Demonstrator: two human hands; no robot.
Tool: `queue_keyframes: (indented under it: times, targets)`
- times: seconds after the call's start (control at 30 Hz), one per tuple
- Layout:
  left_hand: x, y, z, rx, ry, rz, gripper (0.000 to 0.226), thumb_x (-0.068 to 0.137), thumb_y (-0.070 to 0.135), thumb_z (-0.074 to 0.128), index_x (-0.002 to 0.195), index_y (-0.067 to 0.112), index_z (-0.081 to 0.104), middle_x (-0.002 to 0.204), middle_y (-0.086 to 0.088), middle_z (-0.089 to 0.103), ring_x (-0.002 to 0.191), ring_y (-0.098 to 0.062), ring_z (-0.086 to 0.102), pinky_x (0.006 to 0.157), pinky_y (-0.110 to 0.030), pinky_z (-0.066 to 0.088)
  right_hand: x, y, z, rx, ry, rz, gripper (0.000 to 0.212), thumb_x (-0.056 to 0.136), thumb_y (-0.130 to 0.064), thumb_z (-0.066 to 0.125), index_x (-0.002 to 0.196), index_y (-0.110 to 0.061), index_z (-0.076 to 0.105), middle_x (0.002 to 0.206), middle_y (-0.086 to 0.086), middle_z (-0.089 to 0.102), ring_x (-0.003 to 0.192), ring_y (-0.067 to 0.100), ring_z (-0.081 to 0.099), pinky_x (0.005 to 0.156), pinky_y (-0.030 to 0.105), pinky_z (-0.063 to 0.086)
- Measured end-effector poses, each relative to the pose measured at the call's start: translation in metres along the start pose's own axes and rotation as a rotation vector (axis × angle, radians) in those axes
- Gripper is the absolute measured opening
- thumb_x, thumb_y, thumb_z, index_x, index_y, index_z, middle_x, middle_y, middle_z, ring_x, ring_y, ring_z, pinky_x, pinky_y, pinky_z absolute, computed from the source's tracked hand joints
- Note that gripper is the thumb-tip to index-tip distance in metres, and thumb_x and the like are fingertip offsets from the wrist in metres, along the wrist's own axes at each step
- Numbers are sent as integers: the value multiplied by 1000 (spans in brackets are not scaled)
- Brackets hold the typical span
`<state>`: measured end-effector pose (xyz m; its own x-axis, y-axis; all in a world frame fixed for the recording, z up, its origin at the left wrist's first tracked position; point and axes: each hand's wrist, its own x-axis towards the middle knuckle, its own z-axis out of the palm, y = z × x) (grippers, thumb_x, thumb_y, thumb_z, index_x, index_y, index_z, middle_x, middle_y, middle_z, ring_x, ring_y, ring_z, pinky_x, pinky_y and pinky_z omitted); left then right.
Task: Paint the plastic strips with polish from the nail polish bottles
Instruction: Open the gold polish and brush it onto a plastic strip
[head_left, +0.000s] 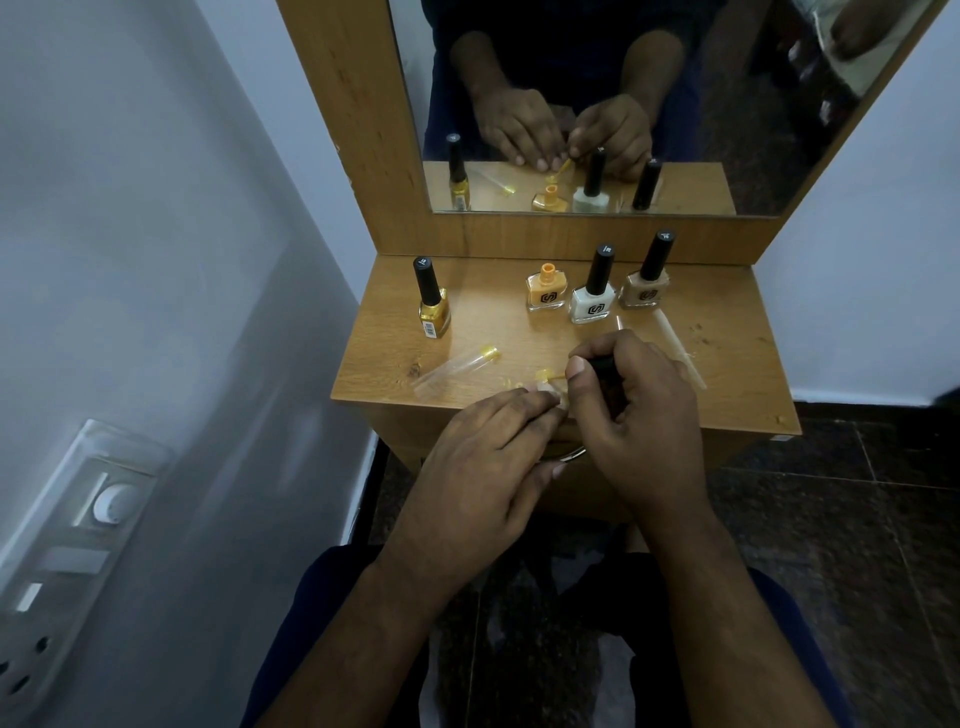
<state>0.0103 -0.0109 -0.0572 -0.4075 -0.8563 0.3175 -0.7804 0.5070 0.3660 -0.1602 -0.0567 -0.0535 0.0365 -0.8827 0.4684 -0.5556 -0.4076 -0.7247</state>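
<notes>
Both your forearms reach forward from the bottom of the view, bare to above the wrists, and converge so the hands nearly meet. Your left hand (483, 457) lies palm down, fingers stretched forward and close together, fingertips pressing down, thumb tucked along the inner side. Your right hand (639, 410) sits just beside it, slightly higher, fingers curled inward, thumb and forefinger pinching a slim black brush cap (602, 364), knuckles turned up.

A small light-brown wooden dressing table (727, 364) with a wood-framed rectangular mirror (779, 104) stands against pale grey-white walls (156, 234) on dark speckled stone floor tiles (857, 519), and a white plastic wall switchboard (67, 545) is mounted low on the left.
</notes>
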Motion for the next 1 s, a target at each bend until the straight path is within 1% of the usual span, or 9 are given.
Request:
queue_keyframes:
  times: [0.13,0.27,0.47,0.57,0.63,0.7,0.8,0.9,1.0]
  targets:
    - [0,-1,0,-5,1,-6,46,101,32,59,142,11,59,146,0,57,141,-18,46,114,-36,39,0,-1,1,-64,-10,-6,5,99,-25,60,99,-20,62,85,-12,60,81,10,56,79,55,49]
    - [0,-1,0,0,-5,1,45,102,32,59,141,10,60,145,-1,57,140,-18,47,114,-36,38,1,0,0,-20,47,0,8,101,-25,58,101,-18,62,87,-11,59,81,13,57,73,55,51]
    - [0,-1,0,6,-11,-5,45,102,32,59,142,11,59,145,-1,57,140,-19,47,113,-37,39,0,1,1,-43,22,-15,8,101,-26,57,101,-19,61,88,-11,59,82,13,56,74,55,51]
    - [0,0,-1,22,-16,-4,45,102,32,58,141,11,59,145,0,56,140,-18,46,114,-33,37,1,-1,0,-2,87,6,9,103,-20,60,106,-13,64,94,-5,62,85,15,59,72,39,52]
    - [0,1,-1,32,-21,-11,45,102,34,57,142,12,58,146,1,56,140,-17,46,114,-33,36,1,-3,-2,39,109,20,9,103,-16,60,106,-10,65,95,-2,64,86,14,60,68,27,48]
    - [1,1,-1,46,-28,-20,47,103,37,55,144,13,56,147,1,54,140,-17,45,113,-35,39,1,-2,-2,63,106,31,9,103,-16,60,107,-10,65,96,-3,64,87,12,61,68,22,45]
    - [3,1,0,73,-43,-28,53,103,42,52,148,14,52,152,2,50,140,-17,43,111,-38,41,1,-1,-1,80,100,33,11,103,-18,60,109,-11,65,98,-3,64,88,13,63,67,26,48]
    - [6,1,0,102,-70,-29,60,103,48,47,153,14,46,163,2,38,142,-16,40,112,-36,36,1,-1,-1,84,100,40,13,102,-20,60,111,-12,65,100,-4,65,91,12,63,68,26,49]
    - [7,0,0,88,-90,-36,64,104,51,43,156,13,42,169,2,29,144,-16,38,112,-37,37,1,-1,-1,86,108,40,14,103,-22,59,111,-13,66,101,-4,65,92,11,63,68,27,50]
